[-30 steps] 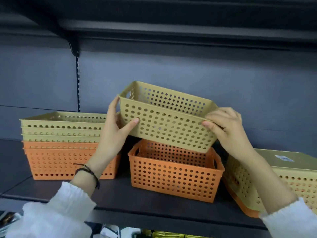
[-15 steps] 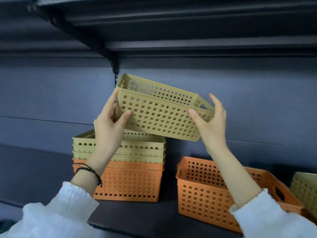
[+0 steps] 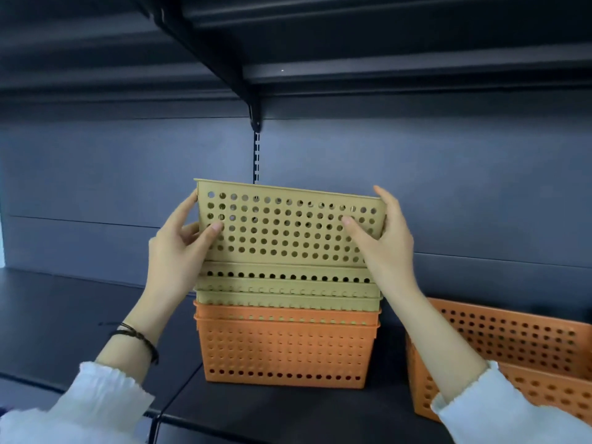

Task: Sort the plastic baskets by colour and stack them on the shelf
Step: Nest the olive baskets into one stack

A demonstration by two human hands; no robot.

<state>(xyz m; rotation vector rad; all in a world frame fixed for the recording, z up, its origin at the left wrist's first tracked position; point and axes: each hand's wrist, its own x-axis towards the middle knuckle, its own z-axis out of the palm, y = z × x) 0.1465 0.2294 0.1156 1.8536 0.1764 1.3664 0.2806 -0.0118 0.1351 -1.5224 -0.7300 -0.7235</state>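
Between the hands: one yellow basket, held level, left hand clasping its left end, right hand its right end, thumbs on the near wall. Half a second ago it was tilted and up to the right of the stack; now it is squared directly over it, base just entering the topmost nested yellow basket.
Below the hands: stack, yellow baskets nested above orange ones, on the shelf.
Right of the right forearm: loose orange basket, unsorted.
Judgement: seating nearly done; press down, release.
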